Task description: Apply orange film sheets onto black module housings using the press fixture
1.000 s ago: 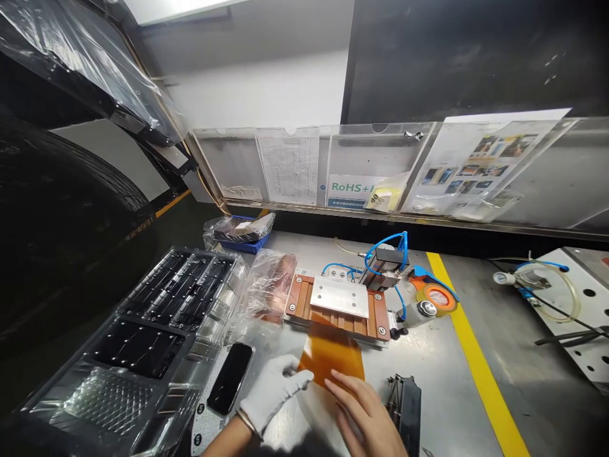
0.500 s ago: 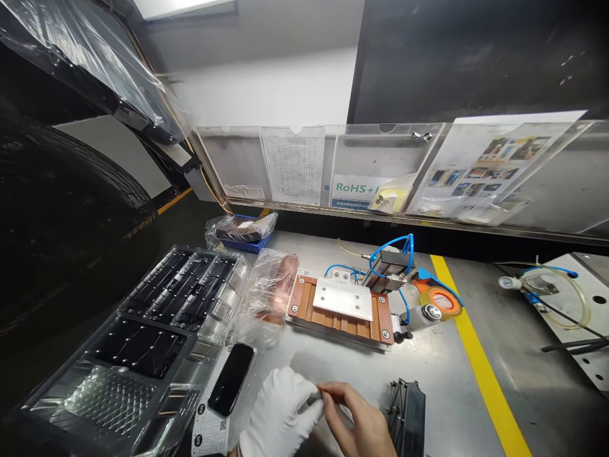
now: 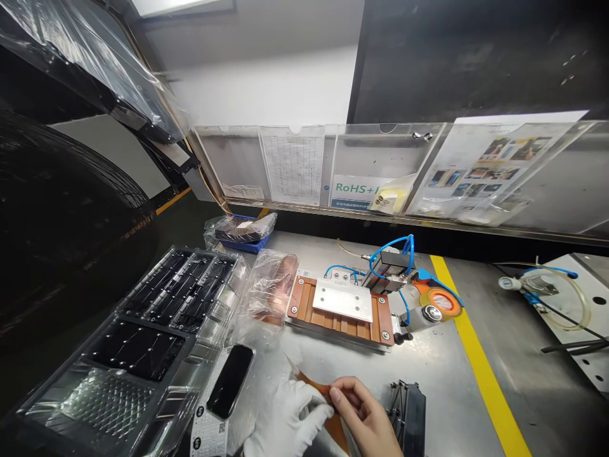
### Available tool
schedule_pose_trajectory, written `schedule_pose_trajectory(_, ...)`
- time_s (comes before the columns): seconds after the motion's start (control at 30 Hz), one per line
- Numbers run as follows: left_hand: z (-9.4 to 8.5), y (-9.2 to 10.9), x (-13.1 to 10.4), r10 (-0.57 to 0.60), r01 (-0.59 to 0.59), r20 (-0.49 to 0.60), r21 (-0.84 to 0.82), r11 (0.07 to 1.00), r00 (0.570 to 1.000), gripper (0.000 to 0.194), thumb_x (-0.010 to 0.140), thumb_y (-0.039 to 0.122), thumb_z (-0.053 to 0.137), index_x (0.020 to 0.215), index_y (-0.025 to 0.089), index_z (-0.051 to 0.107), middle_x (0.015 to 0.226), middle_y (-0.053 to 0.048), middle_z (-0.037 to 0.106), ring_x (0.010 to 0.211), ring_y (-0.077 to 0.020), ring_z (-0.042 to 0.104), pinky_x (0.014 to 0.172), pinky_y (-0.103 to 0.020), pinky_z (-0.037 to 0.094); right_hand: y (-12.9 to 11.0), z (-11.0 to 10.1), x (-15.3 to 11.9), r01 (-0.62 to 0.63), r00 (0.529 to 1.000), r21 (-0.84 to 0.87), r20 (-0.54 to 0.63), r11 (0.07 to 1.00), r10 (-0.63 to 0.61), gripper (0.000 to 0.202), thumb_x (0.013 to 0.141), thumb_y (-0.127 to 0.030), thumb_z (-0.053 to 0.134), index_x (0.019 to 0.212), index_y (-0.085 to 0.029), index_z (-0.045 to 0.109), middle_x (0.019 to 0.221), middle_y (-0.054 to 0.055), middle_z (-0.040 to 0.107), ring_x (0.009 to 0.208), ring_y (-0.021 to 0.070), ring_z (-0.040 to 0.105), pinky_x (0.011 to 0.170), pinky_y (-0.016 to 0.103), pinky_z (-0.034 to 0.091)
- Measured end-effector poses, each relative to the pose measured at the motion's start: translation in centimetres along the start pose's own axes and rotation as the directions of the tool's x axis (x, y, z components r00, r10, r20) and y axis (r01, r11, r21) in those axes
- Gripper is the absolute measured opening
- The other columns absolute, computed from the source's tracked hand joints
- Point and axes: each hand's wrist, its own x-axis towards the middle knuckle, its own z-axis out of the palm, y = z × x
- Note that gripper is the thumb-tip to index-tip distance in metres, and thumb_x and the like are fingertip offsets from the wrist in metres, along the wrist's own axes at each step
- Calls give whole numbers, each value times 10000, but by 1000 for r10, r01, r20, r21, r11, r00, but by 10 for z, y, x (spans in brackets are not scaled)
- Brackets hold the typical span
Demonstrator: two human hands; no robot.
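My left hand [image 3: 285, 419], in a white glove, is closed with its fingertips at a thin amber film [image 3: 339, 433]. My bare right hand [image 3: 367, 416] pinches the same film between thumb and forefinger. The film is bent, one pointed end sticking up beyond the glove and another part hanging below the fingers. Beyond my hands stands a fixture [image 3: 304, 298] with a brown base and a silver plate [image 3: 342, 299] on top. To the right of my right hand is a black finned part [image 3: 412, 419].
On the left, a clear plastic tray [image 3: 109, 406] holds several black parts. A phone [image 3: 231, 381] lies on a labelled sheet [image 3: 209, 431]. Copper-coloured sheets in a clear bag [image 3: 266, 292] sit beside the fixture. A tape roll [image 3: 441, 301] and a yellow line [image 3: 485, 368] are at right.
The amber film has come into view between my hands, one end rising above the glove. Both hands have shifted slightly right.
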Motion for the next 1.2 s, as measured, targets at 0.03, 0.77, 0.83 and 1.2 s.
schedule_pose_trajectory(0.03,0,1,0,4,-4,0,-6,1000,1000,161,876,336,567,805,235,671,780,11,686,755,-159,634,689,-274,429,1,0,0,-8,1000,3,10,1000,8,364,824,-556,650,856,-194,635,900,71,710,914,229,667,827,303,526)
schedule_pose_trajectory(0.77,7,6,-1,139,-136,35,-81,987,990,277,934,286,423,1058,271,671,950,-31,723,879,-177,675,803,-241,530,8,0,-3,58,996,-113,-58,992,-65,342,803,-532,678,816,-193,641,804,41,669,773,169,631,729,235,489)
schedule_pose_trajectory(0.83,11,4,-2,123,-120,32,-83,989,992,260,926,283,438,1050,277,666,949,-20,725,878,-171,677,792,-229,524,10,3,-2,48,995,-49,-84,998,-52,355,790,-546,689,802,-201,609,770,24,657,748,151,618,705,222,483)
schedule_pose_trajectory(1.2,10,7,-5,56,-54,25,-70,996,998,183,900,298,472,921,265,651,867,15,715,761,-143,660,675,-226,459,11,-9,4,-124,990,217,-37,968,136,398,715,-546,765,755,-161,674,764,46,680,739,167,617,741,268,513)
